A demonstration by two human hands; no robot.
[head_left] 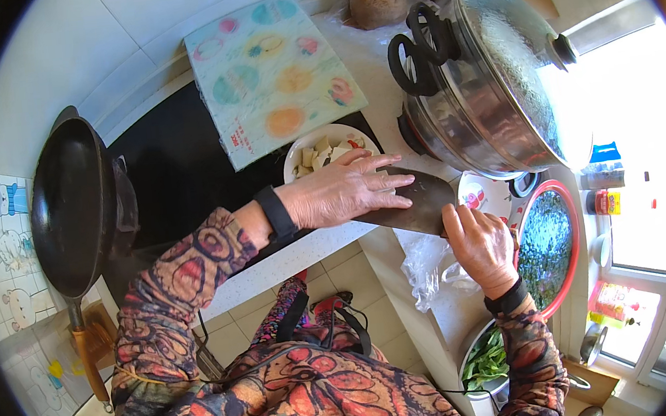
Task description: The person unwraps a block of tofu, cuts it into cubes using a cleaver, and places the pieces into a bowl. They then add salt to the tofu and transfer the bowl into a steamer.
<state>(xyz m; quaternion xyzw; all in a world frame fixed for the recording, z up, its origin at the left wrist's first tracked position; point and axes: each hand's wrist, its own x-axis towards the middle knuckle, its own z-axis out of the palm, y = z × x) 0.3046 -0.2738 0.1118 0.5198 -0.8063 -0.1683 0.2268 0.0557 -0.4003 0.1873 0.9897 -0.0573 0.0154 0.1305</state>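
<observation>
My right hand grips the handle end of a broad dark cleaver, its blade lying nearly flat and pointing left. Over that blade spreads my left hand, palm down, fingers apart, with a black band at the wrist. It partly hides the near side of a white bowl. In the bowl are pale cut chunks, perhaps tofu, with small red bits. Whether my left fingers touch the blade or food on it, I cannot tell. The bowl sits at the edge of a black cooktop.
A patterned glass cutting board lies across the cooktop. A wok stands at left. On the right are a lidded steamer pot, a floral white bowl, a red-rimmed round vessel, clear plastic and a pot of leafy greens.
</observation>
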